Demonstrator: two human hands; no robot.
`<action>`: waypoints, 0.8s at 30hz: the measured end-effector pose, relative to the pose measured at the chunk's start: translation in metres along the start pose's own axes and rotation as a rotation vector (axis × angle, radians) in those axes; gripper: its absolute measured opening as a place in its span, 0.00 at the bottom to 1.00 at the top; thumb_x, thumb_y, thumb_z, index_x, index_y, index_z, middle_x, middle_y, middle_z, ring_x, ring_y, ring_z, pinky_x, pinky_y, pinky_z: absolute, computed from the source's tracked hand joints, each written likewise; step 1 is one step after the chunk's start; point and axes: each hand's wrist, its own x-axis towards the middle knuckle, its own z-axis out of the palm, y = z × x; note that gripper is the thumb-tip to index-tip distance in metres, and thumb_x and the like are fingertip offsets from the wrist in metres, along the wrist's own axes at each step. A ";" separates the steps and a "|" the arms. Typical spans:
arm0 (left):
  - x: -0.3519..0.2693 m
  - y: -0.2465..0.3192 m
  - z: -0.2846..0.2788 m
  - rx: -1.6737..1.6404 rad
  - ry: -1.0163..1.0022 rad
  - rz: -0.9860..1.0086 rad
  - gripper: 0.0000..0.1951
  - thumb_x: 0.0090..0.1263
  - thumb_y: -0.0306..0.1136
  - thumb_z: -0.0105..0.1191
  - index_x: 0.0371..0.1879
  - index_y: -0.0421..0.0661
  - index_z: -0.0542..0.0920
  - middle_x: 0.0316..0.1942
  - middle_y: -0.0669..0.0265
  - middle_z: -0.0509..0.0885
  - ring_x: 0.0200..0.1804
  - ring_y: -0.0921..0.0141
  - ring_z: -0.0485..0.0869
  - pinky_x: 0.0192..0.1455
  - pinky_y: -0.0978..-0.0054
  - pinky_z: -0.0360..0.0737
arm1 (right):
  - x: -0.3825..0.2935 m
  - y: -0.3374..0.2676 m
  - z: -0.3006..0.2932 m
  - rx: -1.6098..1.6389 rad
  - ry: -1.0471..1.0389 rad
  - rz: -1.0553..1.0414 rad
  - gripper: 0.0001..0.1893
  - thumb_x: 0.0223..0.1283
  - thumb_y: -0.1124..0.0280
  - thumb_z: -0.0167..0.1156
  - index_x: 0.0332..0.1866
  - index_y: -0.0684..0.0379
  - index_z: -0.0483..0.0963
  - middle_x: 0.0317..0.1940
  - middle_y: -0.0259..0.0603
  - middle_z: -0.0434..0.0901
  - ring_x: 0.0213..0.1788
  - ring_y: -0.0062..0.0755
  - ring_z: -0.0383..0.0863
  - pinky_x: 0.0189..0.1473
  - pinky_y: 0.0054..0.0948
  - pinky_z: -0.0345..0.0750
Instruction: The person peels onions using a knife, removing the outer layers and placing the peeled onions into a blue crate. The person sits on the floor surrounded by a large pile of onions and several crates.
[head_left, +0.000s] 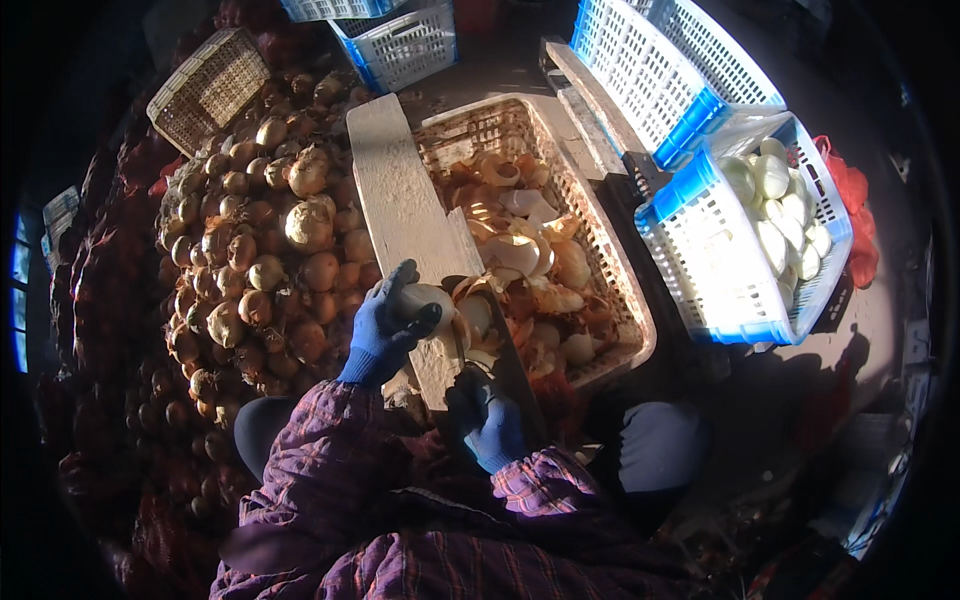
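Note:
My left hand (386, 319), in a blue work glove with dark fingertips, grips a pale peeled onion (420, 301) over a wooden board (405, 202). In the other glove, my right hand (487, 420) is closed around a knife, whose thin blade (460, 341) points up beside the onion. The knife's handle is hidden in the dark palm. Strips of onion skin (474, 319) lie on the board just right of the onion. Under and beyond the board stands a dirty plastic crate (600, 232) that holds brown onion skins (525, 262).
A large heap of unpeeled onions (255, 262) spreads to the left, with a tan basket (210, 90) tipped behind it. On the right, a white and blue crate (697, 270) contains peeled onions (780, 210). Another crate (645, 75) stands behind, near a wooden pallet (585, 105).

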 end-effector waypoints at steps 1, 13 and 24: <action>0.002 -0.004 -0.003 -0.162 -0.033 -0.030 0.36 0.59 0.41 0.66 0.65 0.38 0.69 0.57 0.50 0.77 0.61 0.59 0.75 0.64 0.65 0.71 | 0.003 0.001 0.000 0.033 -0.018 0.010 0.16 0.63 0.65 0.61 0.49 0.66 0.76 0.30 0.54 0.81 0.30 0.49 0.83 0.30 0.33 0.76; 0.005 -0.007 -0.002 -0.295 0.004 -0.064 0.37 0.62 0.41 0.65 0.67 0.37 0.65 0.61 0.52 0.75 0.63 0.62 0.73 0.67 0.65 0.69 | 0.034 -0.018 -0.012 0.634 -0.170 0.557 0.12 0.66 0.66 0.58 0.49 0.63 0.77 0.36 0.30 0.79 0.38 0.15 0.75 0.37 0.19 0.72; 0.003 0.004 0.009 0.320 0.093 0.045 0.35 0.63 0.44 0.61 0.67 0.42 0.66 0.62 0.49 0.72 0.64 0.52 0.70 0.67 0.58 0.66 | 0.017 0.019 0.010 0.503 -0.193 0.450 0.10 0.66 0.68 0.57 0.46 0.61 0.74 0.29 0.36 0.78 0.31 0.27 0.79 0.31 0.24 0.74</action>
